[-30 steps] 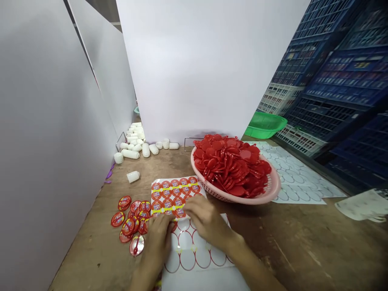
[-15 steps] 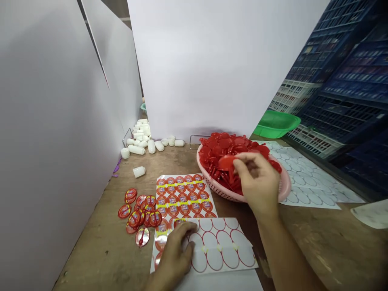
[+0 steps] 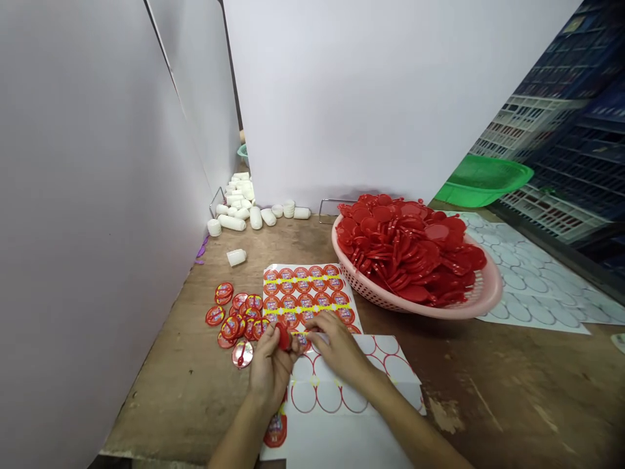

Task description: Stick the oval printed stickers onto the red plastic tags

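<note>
My left hand (image 3: 271, 368) pinches a flat red plastic disc (image 3: 282, 336) between thumb and fingers, above the left part of the sticker sheet. The sheet (image 3: 305, 283) carries rows of round red-and-yellow stickers, and its near part is folded back as white backing (image 3: 359, 384) with red circle outlines. At the fold, my right hand (image 3: 336, 345) has its thumb and fingers closed on the sheet by a round sticker (image 3: 301, 340); whether that sticker is lifted, I cannot see. Left of the sheet lies a pile of stickered red discs (image 3: 241, 319), one of them showing its stick.
A pink basket (image 3: 488, 296) heaped with red plastic discs (image 3: 410, 244) stands at right. Used backing sheets (image 3: 527, 280) and a green basin (image 3: 483, 182) lie beyond. White plastic pieces (image 3: 232, 223) line the back left. White panels (image 3: 371, 98) enclose the table's back and left.
My right hand has come from the basket down to the sheet's fold. The red disc it held is now in my left hand, which has risen off the backing. The view has shifted slightly.
</note>
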Tool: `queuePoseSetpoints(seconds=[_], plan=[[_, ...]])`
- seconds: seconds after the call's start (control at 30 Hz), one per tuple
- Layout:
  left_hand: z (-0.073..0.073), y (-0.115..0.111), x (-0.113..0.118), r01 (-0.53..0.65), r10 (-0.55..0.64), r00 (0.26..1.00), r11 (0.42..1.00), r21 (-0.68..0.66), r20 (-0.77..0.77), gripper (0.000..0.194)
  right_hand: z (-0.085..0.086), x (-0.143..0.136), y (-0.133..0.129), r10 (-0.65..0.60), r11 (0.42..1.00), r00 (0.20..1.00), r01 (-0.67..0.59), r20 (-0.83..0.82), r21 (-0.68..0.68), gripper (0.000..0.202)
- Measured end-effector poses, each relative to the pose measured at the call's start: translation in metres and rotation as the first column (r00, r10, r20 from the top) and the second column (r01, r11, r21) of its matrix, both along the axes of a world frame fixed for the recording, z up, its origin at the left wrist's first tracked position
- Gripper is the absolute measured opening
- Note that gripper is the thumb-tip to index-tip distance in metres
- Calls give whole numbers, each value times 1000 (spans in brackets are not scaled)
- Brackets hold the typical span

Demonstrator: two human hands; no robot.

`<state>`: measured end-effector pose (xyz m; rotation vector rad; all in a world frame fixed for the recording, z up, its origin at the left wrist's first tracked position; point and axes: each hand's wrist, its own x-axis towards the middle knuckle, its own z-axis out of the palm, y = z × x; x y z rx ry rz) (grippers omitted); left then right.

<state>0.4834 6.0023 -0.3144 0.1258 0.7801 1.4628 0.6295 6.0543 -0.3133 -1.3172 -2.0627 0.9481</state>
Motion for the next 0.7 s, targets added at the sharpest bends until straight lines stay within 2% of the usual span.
queuePoseSetpoints(seconds=[0.07, 0.17, 0.33, 0.43, 0.5, 0.63, 0.7], plan=[[0, 1, -1, -18, 17, 999, 1000, 5, 46, 23, -5, -5, -9, 1, 992, 996, -12, 89, 122, 15], [-1, 1, -1, -35, 35, 998, 999, 6, 55, 23, -11, -9, -19, -30, 959, 991, -10, 134, 283, 17], [0, 2, -1, -48, 50, 996, 999, -17, 72, 21, -19, -12, -28, -107, 801, 966, -55, 233, 596, 21], [1, 3, -2, -60, 63, 993, 998, -34, 97, 19, -24, -14, -32, -132, 736, 967, -52, 218, 674, 19], [2, 4, -3, -67, 71, 992, 997, -36, 108, 18, -26, -15, -32, -105, 755, 978, -39, 178, 655, 19], [2, 3, -3, -74, 76, 992, 997, -25, 103, 21, -25, -17, -30, -50, 906, 997, 17, 65, 422, 14], [3, 2, -2, -96, 95, 994, 995, -1, 61, 22, -20, -18, -31, -54, 947, 997, 34, 54, 319, 14]])
